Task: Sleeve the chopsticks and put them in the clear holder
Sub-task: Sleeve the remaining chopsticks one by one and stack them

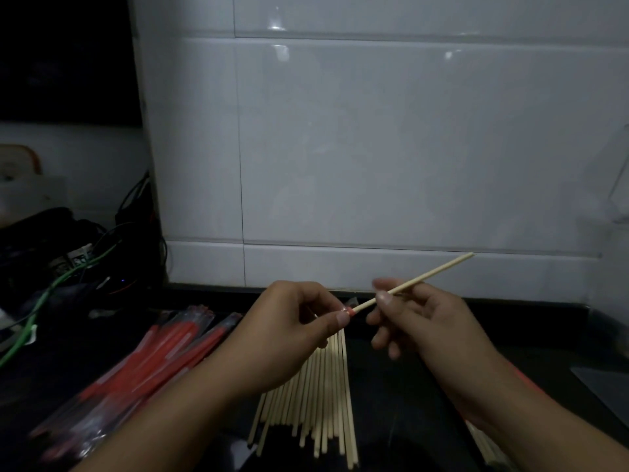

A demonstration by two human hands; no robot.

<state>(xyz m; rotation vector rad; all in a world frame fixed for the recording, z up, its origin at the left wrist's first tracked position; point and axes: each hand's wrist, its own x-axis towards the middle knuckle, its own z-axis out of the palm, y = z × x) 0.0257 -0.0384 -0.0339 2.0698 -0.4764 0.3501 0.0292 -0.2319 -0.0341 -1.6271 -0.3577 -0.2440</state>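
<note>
My right hand [418, 321] pinches a bare wooden chopstick [432, 272] that slants up to the right. Its lower tip sits in the mouth of a red sleeve [350, 312], which my left hand [296, 332] pinches between thumb and fingers; most of the sleeve is hidden behind that hand. A fan of several bare chopsticks [316, 396] lies on the dark counter below my hands. A pile of red and clear sleeves [153, 362] lies to the left. No clear holder is in view.
A white tiled wall [374, 148] rises right behind the counter. Tangled cables, one of them green [44, 294], and dark gear crowd the far left. A red strip [524, 379] shows beside my right forearm, and a grey edge [606, 379] lies at the far right.
</note>
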